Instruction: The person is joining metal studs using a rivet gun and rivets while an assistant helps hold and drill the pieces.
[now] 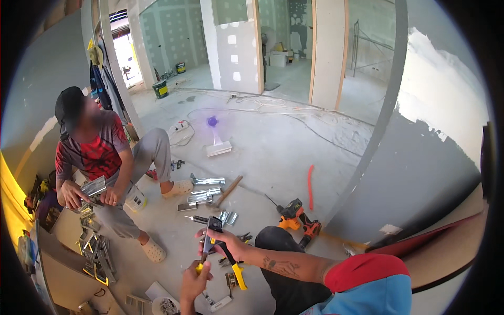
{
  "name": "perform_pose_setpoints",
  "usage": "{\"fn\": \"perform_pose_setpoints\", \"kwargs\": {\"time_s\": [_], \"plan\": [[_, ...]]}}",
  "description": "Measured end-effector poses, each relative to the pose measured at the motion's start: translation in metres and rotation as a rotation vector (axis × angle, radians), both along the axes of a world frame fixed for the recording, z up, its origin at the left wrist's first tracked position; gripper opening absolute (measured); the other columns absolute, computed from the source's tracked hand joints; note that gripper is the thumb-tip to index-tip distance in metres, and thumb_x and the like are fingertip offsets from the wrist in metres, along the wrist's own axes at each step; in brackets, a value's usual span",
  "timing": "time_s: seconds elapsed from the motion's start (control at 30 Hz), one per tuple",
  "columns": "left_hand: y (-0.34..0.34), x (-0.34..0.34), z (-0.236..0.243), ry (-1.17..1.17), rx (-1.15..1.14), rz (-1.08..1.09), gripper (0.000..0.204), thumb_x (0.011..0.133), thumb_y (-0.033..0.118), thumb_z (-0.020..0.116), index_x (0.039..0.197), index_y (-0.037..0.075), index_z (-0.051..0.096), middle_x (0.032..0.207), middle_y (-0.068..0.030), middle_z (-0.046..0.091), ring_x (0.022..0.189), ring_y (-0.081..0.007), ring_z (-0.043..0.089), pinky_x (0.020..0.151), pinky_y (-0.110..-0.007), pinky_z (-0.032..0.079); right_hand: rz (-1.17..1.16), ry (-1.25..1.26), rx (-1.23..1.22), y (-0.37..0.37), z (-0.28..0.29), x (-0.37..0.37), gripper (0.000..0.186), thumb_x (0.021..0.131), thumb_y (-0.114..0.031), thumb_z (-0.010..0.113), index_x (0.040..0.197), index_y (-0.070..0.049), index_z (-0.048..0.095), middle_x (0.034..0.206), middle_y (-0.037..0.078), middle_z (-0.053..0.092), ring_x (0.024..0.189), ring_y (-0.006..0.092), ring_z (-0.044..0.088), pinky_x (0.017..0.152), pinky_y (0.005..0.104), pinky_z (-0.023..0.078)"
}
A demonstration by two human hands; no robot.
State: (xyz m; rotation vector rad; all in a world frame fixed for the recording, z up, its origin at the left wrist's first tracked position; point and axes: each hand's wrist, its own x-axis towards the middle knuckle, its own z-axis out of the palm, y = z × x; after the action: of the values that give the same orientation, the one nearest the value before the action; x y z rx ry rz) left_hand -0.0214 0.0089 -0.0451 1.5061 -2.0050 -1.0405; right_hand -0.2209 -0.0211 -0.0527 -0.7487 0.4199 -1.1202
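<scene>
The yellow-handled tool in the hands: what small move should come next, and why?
Perhaps steady the yellow-handled tool with the right hand before shifting the left hand: the left hand pinches a yellow piece close by, and the tool's long handle extends free below the right hand.

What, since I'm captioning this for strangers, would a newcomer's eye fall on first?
Probably the yellow-handled hand tool in the right hand, at lower centre. Next, the orange-and-black power tools on the floor to its right, with a red-orange strip beyond them. At left, a seated person holds a shiny metal piece.
</scene>
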Motion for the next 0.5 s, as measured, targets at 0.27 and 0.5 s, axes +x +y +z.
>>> {"fn": "perform_pose_setpoints", "kwargs": {"time_s": [0.27,0.5], "plan": [[0.026,-0.035,-0.006,-0.133,-0.664,0.181,0.084,0.071,0.049,0.079,0.124,-0.007,0.044,0.102,-0.023,0.06,0.087,-0.0309,0.062,0.071,-0.038,0.049,-0.087,-0.123,0.164,-0.009,-0.019,0.004,0.047,0.094,-0.052,0.049,0.105,-0.007,0.058,0.089,0.01,0.064,0.087,0.0228,0.065,0.078,0.0364,0.05],[0.036,-0.062,0.017,-0.443,-0.548,0.125,0.127,0.053,0.052,0.083,0.145,-0.006,0.019,0.123,-0.029,0.043,0.109,-0.041,0.045,0.096,-0.05,0.033,-0.198,-0.195,0.09,-0.009,0.004,0.0,0.044,0.095,-0.047,0.049,0.098,-0.004,0.057,0.087,0.012,0.063,0.086,0.0256,0.064,0.085,0.0417,0.049]]}}
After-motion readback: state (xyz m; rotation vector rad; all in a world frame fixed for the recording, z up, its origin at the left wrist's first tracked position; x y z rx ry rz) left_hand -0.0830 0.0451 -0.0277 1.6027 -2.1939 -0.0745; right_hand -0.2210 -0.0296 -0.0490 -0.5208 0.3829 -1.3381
